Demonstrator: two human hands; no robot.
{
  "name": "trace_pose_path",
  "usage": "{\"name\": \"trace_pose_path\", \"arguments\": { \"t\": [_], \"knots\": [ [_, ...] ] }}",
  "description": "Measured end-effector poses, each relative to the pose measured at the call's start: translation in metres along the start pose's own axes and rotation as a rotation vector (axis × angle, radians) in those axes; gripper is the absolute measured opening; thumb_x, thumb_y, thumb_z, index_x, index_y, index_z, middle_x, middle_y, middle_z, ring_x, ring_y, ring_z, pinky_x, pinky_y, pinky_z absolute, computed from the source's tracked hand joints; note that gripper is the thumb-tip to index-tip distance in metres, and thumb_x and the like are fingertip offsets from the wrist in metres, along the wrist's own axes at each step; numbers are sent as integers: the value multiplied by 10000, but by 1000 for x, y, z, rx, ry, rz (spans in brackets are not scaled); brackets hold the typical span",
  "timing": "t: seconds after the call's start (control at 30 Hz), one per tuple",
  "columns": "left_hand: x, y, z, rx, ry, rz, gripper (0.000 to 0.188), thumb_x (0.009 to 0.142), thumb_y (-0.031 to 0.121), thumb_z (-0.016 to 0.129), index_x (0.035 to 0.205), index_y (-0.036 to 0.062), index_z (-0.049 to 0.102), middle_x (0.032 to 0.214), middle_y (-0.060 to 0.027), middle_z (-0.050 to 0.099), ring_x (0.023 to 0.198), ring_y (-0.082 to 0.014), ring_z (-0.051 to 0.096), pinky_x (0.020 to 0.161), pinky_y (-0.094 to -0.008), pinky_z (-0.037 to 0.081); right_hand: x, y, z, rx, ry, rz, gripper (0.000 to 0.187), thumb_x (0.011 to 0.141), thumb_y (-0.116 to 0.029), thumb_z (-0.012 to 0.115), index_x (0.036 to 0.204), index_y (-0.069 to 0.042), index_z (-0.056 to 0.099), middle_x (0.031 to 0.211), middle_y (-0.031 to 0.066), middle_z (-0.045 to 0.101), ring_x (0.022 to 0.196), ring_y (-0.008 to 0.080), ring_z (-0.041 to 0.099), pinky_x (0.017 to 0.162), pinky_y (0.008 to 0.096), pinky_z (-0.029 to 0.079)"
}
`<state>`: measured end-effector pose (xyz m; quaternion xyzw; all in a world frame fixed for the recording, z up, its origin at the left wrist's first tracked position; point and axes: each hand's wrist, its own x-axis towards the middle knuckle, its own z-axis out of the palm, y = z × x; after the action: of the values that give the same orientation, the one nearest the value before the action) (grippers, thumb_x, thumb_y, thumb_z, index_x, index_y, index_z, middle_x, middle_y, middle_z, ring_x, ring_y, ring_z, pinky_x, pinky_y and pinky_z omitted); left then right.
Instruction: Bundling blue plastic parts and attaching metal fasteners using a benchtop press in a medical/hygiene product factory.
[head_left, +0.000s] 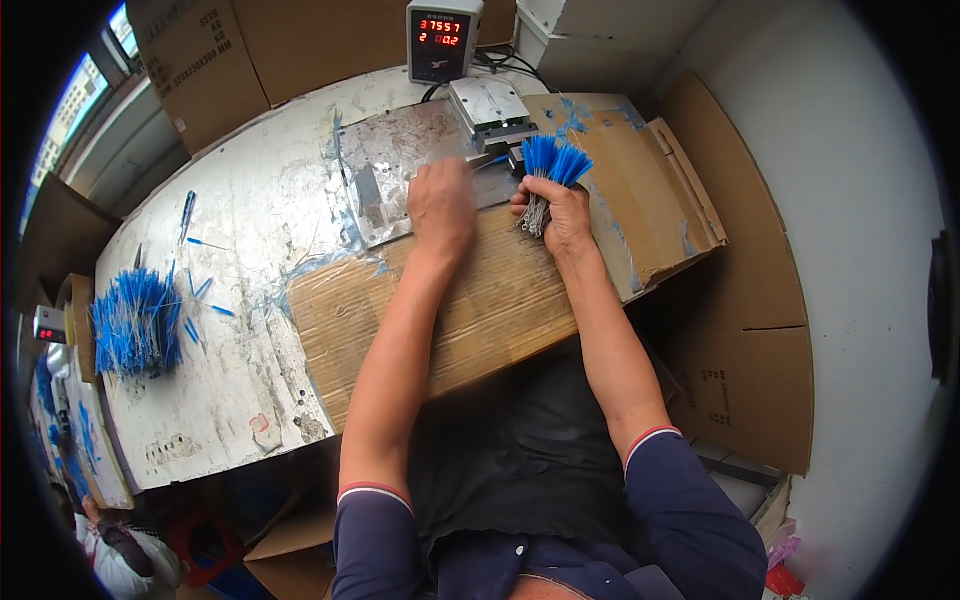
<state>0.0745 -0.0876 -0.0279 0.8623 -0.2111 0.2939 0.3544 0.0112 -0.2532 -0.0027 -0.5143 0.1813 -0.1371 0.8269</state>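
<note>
My right hand [560, 212] grips a thick bundle of blue-capped thin metal pins [553, 168], blue ends fanned upward, just right of a small metal machine head [490, 108]. My left hand [441, 203] is blurred, fingers curled, hovering over the worn metal plate [385, 165] in front of that machine; whether it pinches a pin I cannot tell. Both forearms rest over a taped cardboard sheet [500, 300] on the bench.
A grey counter box with a red digit display [440, 38] stands behind the machine. A large heap of blue pins [135, 322] lies at the bench's left end, with a few strays [205, 290] nearby. Cardboard boxes [200, 50] line the back; cardboard panels [750, 330] stand at right.
</note>
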Motion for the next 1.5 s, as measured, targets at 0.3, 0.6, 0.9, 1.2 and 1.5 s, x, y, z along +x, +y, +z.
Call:
{"name": "trace_pose_path", "arguments": {
  "t": [0.3, 0.6, 0.9, 1.2, 1.5],
  "knots": [
    [0, -1, 1, 41, -1, 6, 84, 848, 126, 723, 897, 91, 664, 849, -79, 658, 838, -290, 615, 768, -412, 476, -3, -7, -5, -43, -46, 101, 131, 786, -40, 752, 875, 30, 685, 751, 124, 690, 625, 230, 710, 557, 350, 628],
    [1, -4, 0, 75, 7, 24, 79, 875, 120, 698, 918, 85, 643, 828, -98, 652, 820, -300, 616, 742, -438, 466, -6, -4, 4, -79, 0, 46, 115, 793, -45, 743, 851, 32, 681, 735, 122, 687, 611, 227, 705, 538, 352, 624],
    [-6, 0, -2, -447, 29, -199, 120, 972, 160, 659, 999, 48, 629, 864, -118, 710, 736, -252, 693, 677, -360, 535, -32, 3, 19, -109, -158, 152, 147, 788, -24, 743, 901, 34, 668, 728, 115, 676, 584, 218, 691, 515, 339, 607],
    [-1, 11, -6, -815, -49, -418, 67, 983, 75, 644, 1013, 18, 625, 833, -42, 706, 733, -78, 639, 659, -241, 523, -33, 9, 18, -41, -125, 117, 189, 772, 7, 771, 934, 10, 672, 799, 98, 687, 617, 209, 697, 514, 322, 601],
    [1, 4, -6, -587, 128, -474, 110, 1028, 136, 572, 1031, 28, 591, 912, -99, 753, 782, -161, 711, 719, -299, 553, -11, 5, 13, -100, 103, -31, 119, 728, 51, 748, 820, 28, 676, 721, 103, 676, 563, 199, 673, 482, 313, 571]
  ]
}}
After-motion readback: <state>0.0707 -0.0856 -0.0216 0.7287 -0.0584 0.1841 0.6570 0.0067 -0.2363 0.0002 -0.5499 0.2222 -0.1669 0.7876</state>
